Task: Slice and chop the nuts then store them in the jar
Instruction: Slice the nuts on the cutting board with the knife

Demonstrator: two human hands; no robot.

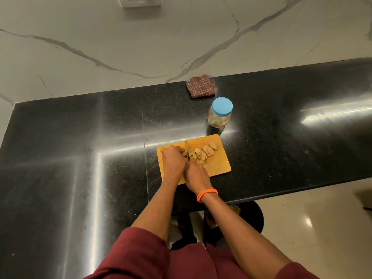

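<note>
Slicing nuts on the board, jar waiting beyond.

Nearest me, my right hand [196, 174] has its fingers curled round the knife [187, 151]; just left, my left hand [173, 161] pinches a nut against the board [219, 164], fingertips touching the blade. Slices [204, 152] lie right of it. I judge a slip could nick those fingers or scatter pieces onto the tabletop [80, 137]. Farther off, the jar [219, 114] is lidded.
</note>
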